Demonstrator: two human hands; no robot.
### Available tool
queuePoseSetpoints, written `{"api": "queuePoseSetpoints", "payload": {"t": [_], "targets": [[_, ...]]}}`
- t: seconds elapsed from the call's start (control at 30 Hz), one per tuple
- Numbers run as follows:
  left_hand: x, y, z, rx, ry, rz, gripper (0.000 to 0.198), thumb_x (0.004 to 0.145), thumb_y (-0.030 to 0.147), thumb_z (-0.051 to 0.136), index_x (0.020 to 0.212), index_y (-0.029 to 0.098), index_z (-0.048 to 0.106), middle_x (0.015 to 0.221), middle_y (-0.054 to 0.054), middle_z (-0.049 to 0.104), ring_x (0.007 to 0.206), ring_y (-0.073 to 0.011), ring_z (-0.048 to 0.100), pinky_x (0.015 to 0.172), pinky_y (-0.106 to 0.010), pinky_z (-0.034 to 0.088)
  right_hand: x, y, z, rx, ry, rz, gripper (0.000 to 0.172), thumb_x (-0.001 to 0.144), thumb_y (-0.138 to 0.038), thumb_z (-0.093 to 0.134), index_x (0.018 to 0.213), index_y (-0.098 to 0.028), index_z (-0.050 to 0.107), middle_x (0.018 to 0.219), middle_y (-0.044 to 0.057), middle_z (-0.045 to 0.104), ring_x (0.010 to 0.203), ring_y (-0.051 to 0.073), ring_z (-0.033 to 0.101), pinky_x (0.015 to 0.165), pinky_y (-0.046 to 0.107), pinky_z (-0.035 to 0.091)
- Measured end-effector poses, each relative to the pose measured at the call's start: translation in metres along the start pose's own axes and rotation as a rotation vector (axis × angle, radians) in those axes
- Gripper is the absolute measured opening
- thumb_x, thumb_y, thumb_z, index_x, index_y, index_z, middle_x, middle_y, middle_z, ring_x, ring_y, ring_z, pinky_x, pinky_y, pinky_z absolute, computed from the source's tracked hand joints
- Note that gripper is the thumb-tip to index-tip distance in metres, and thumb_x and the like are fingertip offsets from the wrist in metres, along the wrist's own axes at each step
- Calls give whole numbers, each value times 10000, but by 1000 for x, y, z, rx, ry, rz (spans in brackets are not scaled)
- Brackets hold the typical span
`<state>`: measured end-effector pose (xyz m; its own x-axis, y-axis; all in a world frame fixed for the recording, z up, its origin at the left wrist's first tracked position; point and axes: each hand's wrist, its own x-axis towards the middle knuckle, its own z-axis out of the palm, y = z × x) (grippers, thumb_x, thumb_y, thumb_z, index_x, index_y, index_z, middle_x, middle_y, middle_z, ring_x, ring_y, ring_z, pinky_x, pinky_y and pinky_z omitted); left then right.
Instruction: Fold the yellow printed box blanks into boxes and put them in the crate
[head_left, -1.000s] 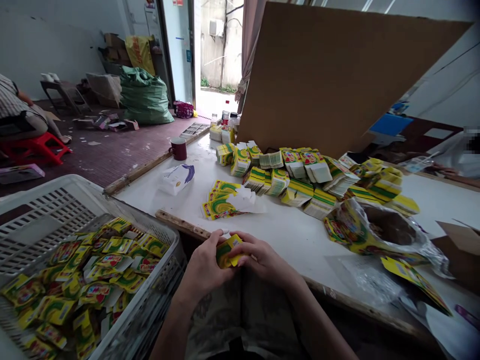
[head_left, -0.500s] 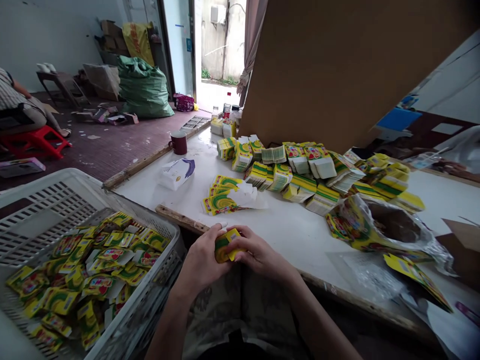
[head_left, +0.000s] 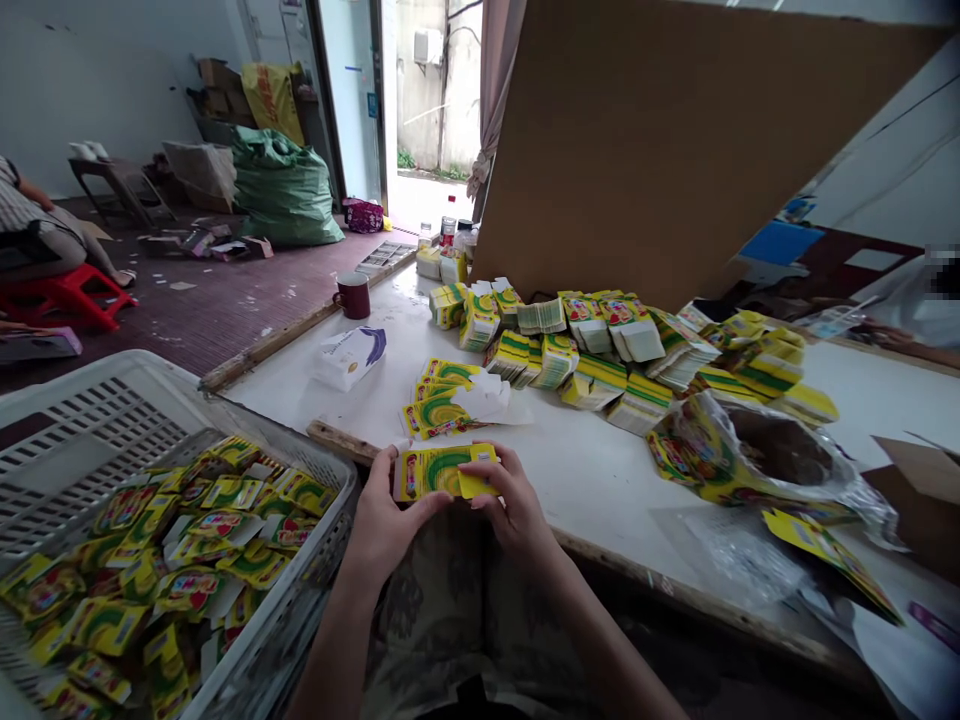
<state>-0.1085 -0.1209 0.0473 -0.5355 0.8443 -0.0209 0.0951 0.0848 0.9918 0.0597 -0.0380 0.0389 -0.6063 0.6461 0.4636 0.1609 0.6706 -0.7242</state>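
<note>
Between my two hands, above the table's front edge, is a small yellow-green printed carton (head_left: pixel 431 470). My left hand (head_left: pixel 386 515) grips its left end, thumb along the near side. At the right end, the fingers of my right hand (head_left: pixel 514 500) close on the carton near a yellow end flap (head_left: pixel 474 480). Just beyond, a fanned row of flat cartons (head_left: pixel 442 400) with white flaps lies on the white table (head_left: pixel 570 480). Whether anything is inside the held carton I cannot tell.
To my left a white plastic crate (head_left: pixel 330 470) holds many yellow cartons. Stacked carton bundles (head_left: pixel 555 355) line the table's back, below a large brown board (head_left: pixel 615 150). A tissue pack (head_left: pixel 349 357), a maroon mug (head_left: pixel 352 296) and an open plastic bag (head_left: pixel 750 450) also stand there. A person sits at far left.
My hands have moved apart and turned the carton, so its long printed face now shows between them. My left hand has shifted to its left end. The view has tilted slightly.
</note>
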Motion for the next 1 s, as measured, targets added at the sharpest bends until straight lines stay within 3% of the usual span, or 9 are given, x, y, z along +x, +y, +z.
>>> {"api": "queuePoseSetpoints", "payload": {"t": [0.1,0.27,0.47,0.6,0.67,0.73,0.83,0.9,1.0], "targets": [[2,0,-2,-265,-8,-60,660,682,440,757,1213,158,484,1078,-114,688,975,-267,680,850,-388,540,-2,0,-3,-35,-44,-30,298,951,-413,494,1161,-237,610,1277,123,411,1140,247,529,971,392,470],[2,-3,0,-371,28,-106,605,654,407,797,1143,148,552,855,-43,722,789,-202,693,764,-321,553,-3,0,-12,-53,-227,-52,188,929,-353,557,1066,-249,633,1280,106,406,1149,240,523,951,366,482],[1,-7,5,-367,34,-109,465,679,444,775,1012,138,666,820,-30,703,778,-176,658,723,-269,536,-4,1,0,80,-22,55,461,917,-334,558,1309,-237,336,1281,135,454,1169,249,514,983,415,462],[4,-8,-4,-211,97,-89,449,694,468,736,1002,147,674,786,-21,685,703,-167,624,667,-265,519,2,3,21,82,-64,100,451,905,-275,556,1307,-215,362,1292,139,480,1222,252,498,1029,434,435],[7,-8,-19,-20,198,-57,425,709,481,702,985,158,685,708,-6,641,639,-166,586,626,-272,501,8,10,28,124,-94,139,601,874,-289,615,1378,-214,294,1332,152,478,1164,235,559,961,401,495],[10,-9,-44,221,404,6,382,735,478,666,962,172,689,680,-4,585,640,-185,563,637,-304,498,21,21,29,84,-78,172,709,849,-295,658,1418,-218,242,1347,160,491,1078,211,618,895,374,534],[14,-13,-88,519,729,151,308,752,419,662,913,157,671,870,-68,554,913,-285,573,860,-437,499,49,46,26,-85,0,205,532,857,-209,634,1335,-197,400,1209,127,596,1027,208,628,924,407,513],[18,-15,-109,635,905,199,373,713,388,715,972,126,653,1032,-120,506,1142,-372,483,1015,-517,413,68,62,26,-169,15,221,423,849,-130,609,1254,-170,496,1145,126,623,1055,230,603,958,435,482],[23,-19,-110,564,908,182,528,678,417,747,1097,124,619,1147,-147,475,1195,-391,450,1037,-551,391,86,78,32,-287,-23,228,383,823,-82,622,1193,-156,560,1129,122,636,1105,259,565,986,467,447]]}}
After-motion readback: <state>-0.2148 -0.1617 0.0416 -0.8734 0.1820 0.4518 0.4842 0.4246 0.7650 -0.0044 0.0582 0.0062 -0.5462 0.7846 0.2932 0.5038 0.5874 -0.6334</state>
